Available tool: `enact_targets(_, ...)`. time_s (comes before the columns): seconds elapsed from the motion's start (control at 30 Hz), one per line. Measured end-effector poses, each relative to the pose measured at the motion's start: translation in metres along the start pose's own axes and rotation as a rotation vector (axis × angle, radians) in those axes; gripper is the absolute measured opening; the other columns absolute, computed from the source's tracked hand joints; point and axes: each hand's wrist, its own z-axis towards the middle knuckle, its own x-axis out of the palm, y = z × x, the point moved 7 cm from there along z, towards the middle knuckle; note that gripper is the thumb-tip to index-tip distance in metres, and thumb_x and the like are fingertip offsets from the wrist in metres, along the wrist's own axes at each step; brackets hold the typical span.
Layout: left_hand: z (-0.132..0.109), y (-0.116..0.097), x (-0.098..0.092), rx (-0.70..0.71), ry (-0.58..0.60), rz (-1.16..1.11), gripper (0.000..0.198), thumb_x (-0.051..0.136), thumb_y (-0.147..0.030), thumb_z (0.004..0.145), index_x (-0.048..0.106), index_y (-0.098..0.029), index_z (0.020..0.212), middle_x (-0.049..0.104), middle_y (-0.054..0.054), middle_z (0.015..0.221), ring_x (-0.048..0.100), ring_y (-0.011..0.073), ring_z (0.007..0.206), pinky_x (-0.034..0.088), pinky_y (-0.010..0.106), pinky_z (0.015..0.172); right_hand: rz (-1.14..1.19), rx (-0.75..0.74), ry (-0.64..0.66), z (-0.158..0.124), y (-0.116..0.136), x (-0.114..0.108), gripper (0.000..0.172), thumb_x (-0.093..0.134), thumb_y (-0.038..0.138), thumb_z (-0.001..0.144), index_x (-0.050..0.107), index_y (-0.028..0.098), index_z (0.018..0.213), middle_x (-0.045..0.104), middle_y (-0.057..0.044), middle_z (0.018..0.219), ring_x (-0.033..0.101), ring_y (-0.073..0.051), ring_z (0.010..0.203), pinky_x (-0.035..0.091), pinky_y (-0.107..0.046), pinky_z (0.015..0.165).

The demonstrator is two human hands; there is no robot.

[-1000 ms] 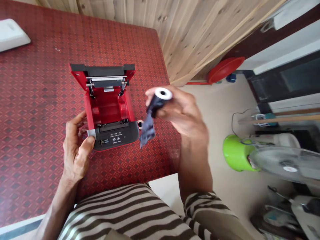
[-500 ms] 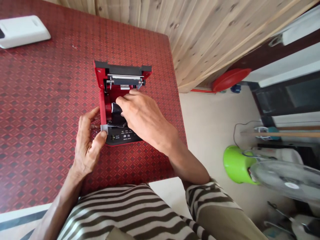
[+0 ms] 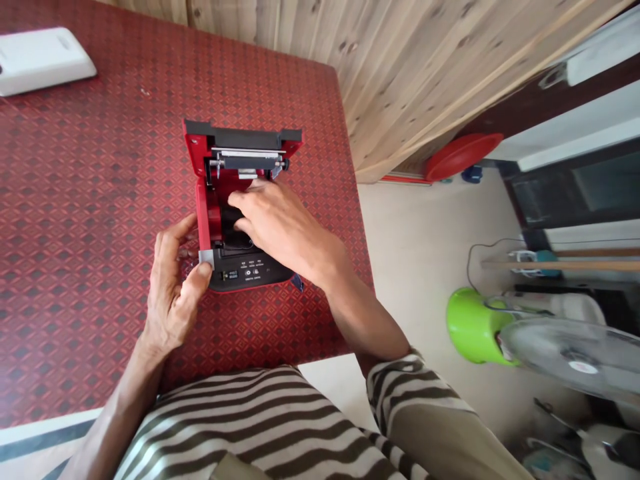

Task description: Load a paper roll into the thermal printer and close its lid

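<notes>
Printer: open | left hand: holding printer's near-left corner | roll: inside printer, partly covered | right hand: over roll, grip hidden, can't tell how firm | best: brace that corner, seat roll level without forcing

Left forearm slants up from lower edge of view, wrist nearly straight; left hand curled in a grip, thumb opposite fingers. Right forearm angles inward, elbow bent. Right hand back uppermost, thumb and forefinger slightly apart, remaining fingers mostly hidden.
</notes>
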Motion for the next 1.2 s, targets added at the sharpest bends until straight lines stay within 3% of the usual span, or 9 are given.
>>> enact_targets(0.1,0.0,0.002,-0.002,-0.02,0.003,-0.021,0.063,0.067,-0.053,0.101,0.062,-0.027,0.159,0.069,0.014,0.145,0.066,0.0365,0.135,0.052,0.056,0.115,0.186,-0.166,-0.063,-0.024,0.005,-0.011,0.038,0.05,-0.002,0.107,0.076,0.02,0.124,0.083,-0.008,0.127,0.076,-0.023,0.121,0.058,-0.039,0.113)
enact_targets(0.2,-0.001,0.005,-0.003,-0.062,0.028,-0.066,0.065,0.071,-0.051,0.101,0.061,-0.026,0.161,0.069,0.014,0.148,0.068,0.036,0.134,0.054,0.055,0.112,0.345,-0.304,-0.094,-0.054,0.009,-0.018,0.029,0.056,0.008,0.11,0.076,0.023,0.124,0.084,-0.006,0.124,0.077,-0.022,0.118,0.061,-0.04,0.112)
enact_targets(0.5,0.015,-0.024,-0.015,0.073,-0.081,0.02,0.058,0.072,-0.052,0.102,0.067,-0.028,0.154,0.071,0.012,0.148,0.07,0.0345,0.132,0.055,0.053,0.109,0.467,-0.265,-0.322,-0.081,-0.001,-0.016,0.024,0.06,0.006,0.109,0.079,0.019,0.117,0.084,-0.007,0.113,0.076,-0.021,0.105,0.066,-0.039,0.1)
enact_targets(0.63,0.056,-0.035,-0.023,0.154,-0.23,-0.025,0.055,0.071,-0.058,0.102,0.072,-0.022,0.144,0.075,0.012,0.14,0.073,0.0292,0.124,0.056,0.049,0.107,0.362,-0.287,-0.456,-0.083,0.0,-0.013,0.023,0.056,0.009,0.112,0.078,0.015,0.111,0.081,-0.007,0.102,0.072,-0.02,0.097,0.065,-0.036,0.096)
enact_targets(0.73,0.104,-0.034,-0.023,0.11,-0.298,-0.145,0.073,0.068,-0.073,0.1,0.071,-0.012,0.139,0.075,0.016,0.133,0.072,0.0285,0.118,0.056,0.043,0.097,0.276,-0.273,-0.528,-0.084,0.006,-0.01,0.029,0.05,0.01,0.115,0.078,0.017,0.109,0.079,-0.006,0.098,0.069,-0.02,0.096,0.063,-0.035,0.093)
enact_targets(0.9,0.157,-0.022,-0.009,-0.131,-0.157,-0.307,0.046,0.062,-0.046,0.103,0.067,-0.006,0.126,0.07,0.014,0.127,0.071,0.0244,0.115,0.056,0.035,0.087,0.146,-0.258,-0.632,-0.093,0.019,-0.006,0.025,0.058,0.012,0.113,0.079,0.024,0.107,0.081,-0.004,0.107,0.071,-0.02,0.103,0.057,-0.038,0.089)
enact_targets(1.0,0.14,-0.023,-0.009,-0.143,-0.114,-0.307,0.042,0.073,-0.037,0.091,0.07,-0.01,0.124,0.069,0.012,0.128,0.068,0.0279,0.125,0.057,0.043,0.101,0.104,-0.215,-0.703,-0.103,0.022,-0.003,0.021,0.063,0.013,0.111,0.079,0.026,0.111,0.082,-0.003,0.11,0.071,-0.02,0.105,0.057,-0.039,0.088)
enact_targets(1.13,0.083,-0.018,-0.005,-0.198,-0.048,-0.338,0.054,0.084,-0.036,0.081,0.072,-0.021,0.131,0.071,0.013,0.144,0.065,0.0331,0.14,0.051,0.053,0.122,0.066,-0.238,-0.786,-0.112,0.028,-0.002,0.019,0.064,0.013,0.11,0.079,0.025,0.112,0.082,-0.002,0.101,0.07,-0.019,0.095,0.058,-0.037,0.08)
enact_targets(1.2,0.059,-0.014,-0.001,-0.235,-0.011,-0.308,0.057,0.086,-0.036,0.08,0.073,-0.031,0.136,0.07,0.009,0.151,0.064,0.0337,0.145,0.054,0.053,0.121,0.068,-0.26,-0.832,-0.114,0.03,-0.002,0.017,0.065,0.011,0.109,0.078,0.021,0.111,0.082,-0.003,0.098,0.07,-0.018,0.091,0.058,-0.036,0.077)
